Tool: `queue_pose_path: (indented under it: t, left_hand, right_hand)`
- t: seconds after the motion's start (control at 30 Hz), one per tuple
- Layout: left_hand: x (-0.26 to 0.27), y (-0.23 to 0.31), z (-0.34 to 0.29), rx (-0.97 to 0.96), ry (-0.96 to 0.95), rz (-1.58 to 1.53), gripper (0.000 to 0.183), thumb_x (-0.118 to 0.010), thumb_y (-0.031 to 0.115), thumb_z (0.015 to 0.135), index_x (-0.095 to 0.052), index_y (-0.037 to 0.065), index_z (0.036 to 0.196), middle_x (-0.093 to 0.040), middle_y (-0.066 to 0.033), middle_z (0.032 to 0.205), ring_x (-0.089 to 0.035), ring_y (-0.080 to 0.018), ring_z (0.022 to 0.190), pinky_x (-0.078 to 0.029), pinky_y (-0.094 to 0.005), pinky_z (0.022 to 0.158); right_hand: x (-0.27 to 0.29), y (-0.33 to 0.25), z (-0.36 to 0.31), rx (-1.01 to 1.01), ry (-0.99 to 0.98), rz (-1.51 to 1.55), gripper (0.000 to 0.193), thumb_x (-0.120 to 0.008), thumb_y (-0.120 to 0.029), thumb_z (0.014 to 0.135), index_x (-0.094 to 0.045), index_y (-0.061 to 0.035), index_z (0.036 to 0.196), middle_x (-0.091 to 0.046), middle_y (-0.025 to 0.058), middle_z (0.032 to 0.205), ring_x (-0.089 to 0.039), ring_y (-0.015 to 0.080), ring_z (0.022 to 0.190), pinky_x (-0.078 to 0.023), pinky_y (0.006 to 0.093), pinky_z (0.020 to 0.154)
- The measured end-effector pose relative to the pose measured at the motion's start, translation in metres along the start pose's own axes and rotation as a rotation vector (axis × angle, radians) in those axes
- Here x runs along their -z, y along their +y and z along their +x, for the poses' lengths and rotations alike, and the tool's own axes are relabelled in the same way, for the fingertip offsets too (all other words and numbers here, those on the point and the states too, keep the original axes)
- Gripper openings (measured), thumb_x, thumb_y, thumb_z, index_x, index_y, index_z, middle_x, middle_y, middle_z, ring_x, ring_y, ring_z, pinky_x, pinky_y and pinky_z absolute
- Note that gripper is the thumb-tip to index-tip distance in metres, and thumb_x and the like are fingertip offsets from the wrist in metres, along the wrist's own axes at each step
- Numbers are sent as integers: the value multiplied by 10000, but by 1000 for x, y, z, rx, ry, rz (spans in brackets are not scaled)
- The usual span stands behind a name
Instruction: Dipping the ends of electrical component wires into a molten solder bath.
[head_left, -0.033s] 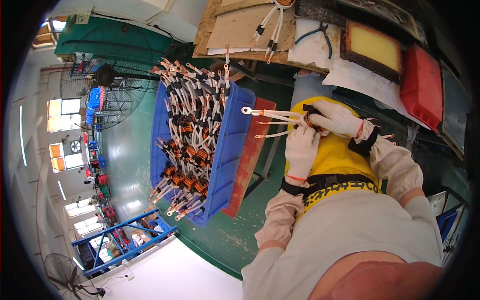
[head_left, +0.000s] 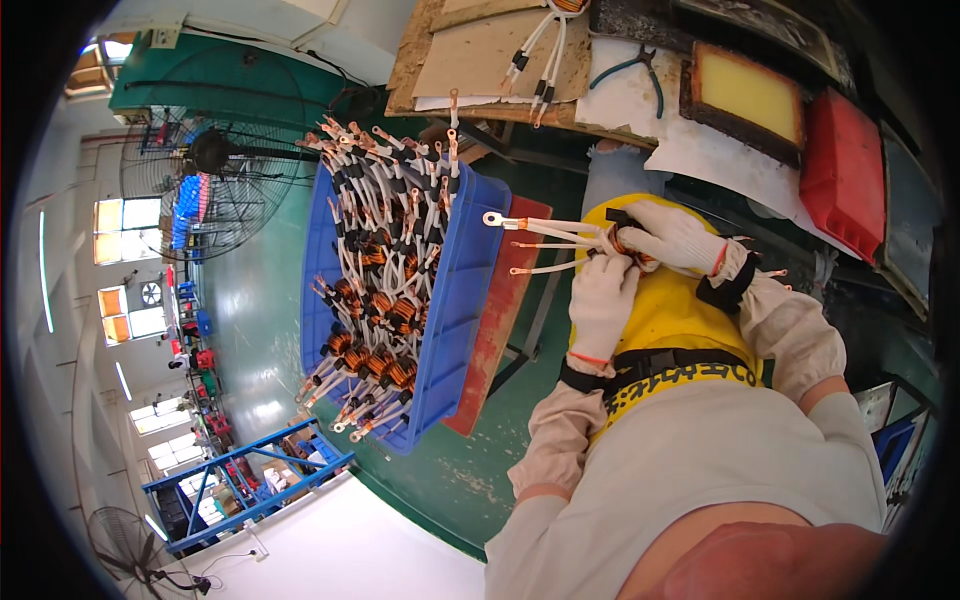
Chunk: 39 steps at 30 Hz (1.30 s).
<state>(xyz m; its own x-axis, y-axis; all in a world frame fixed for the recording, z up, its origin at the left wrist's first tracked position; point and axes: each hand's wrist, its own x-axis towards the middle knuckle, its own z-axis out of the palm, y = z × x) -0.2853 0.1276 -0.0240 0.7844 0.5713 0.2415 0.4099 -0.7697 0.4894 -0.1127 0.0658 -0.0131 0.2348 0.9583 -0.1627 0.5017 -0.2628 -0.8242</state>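
Over the yellow apron (head_left: 650,318) on my lap, both gloved hands are on a copper-wound coil (head_left: 620,238). Its white-sleeved leads (head_left: 552,228) stick out to the left and end in copper ring terminals; one terminal is larger and silvery. My left hand (head_left: 604,300) is closed, its fingertips pinching at the base of the leads. From the other side my right hand (head_left: 668,238) wraps the coil, with a black piece (head_left: 618,217) showing by its fingers. Most of the winding is hidden behind the gloves.
A blue crate (head_left: 455,310) full of similar coils stands left on a red board (head_left: 490,330). On the workbench lie pliers (head_left: 650,80), a framed yellow block (head_left: 748,95), a red bin (head_left: 845,175) and another coil's leads (head_left: 540,65). A large fan (head_left: 210,150) stands beyond the crate.
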Motion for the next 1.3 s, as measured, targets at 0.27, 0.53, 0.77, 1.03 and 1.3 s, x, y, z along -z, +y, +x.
queue_pose_path:
  t: [0.27,0.53,0.77,1.03,1.3]
  left_hand:
    - [30,-23,-31,268,-76,-246,184,-678,112,827,-662,38,995,-626,-112,897,-626,-256,767,-493,-361,704]
    - [7,-24,-21,286,-35,-228,170,-670,186,844,-680,24,897,-614,-126,846,-607,-291,745,-486,-384,690]
    - [9,-28,-17,98,61,-157,163,-677,153,843,-666,10,920,-627,-142,869,-615,-304,745,-485,-386,660]
    - [17,-26,-16,167,79,-263,136,-678,96,842,-646,35,959,-639,-133,911,-627,-304,773,-494,-371,672]
    - [6,-21,-12,208,41,-242,122,-677,117,850,-638,32,927,-639,-134,887,-626,-316,769,-498,-378,680]
  right_hand:
    - [-2,1,0,35,-6,5,451,-481,-409,916,-554,-30,1148,-584,219,1034,-581,374,955,-460,400,842]
    - [-2,-2,1,42,-7,-83,576,-573,-475,855,-546,-21,1207,-591,235,1102,-591,369,1008,-470,388,872]
    - [-5,1,2,40,12,-105,582,-563,-489,857,-548,-18,1199,-592,228,1093,-592,374,995,-477,391,859]
    - [-8,3,4,34,0,-124,574,-562,-483,856,-553,-10,1179,-594,229,1077,-593,375,985,-479,393,853]
    - [-2,-4,1,67,-19,-236,654,-721,-463,726,-543,-13,1166,-574,218,1112,-588,369,1026,-477,386,877]
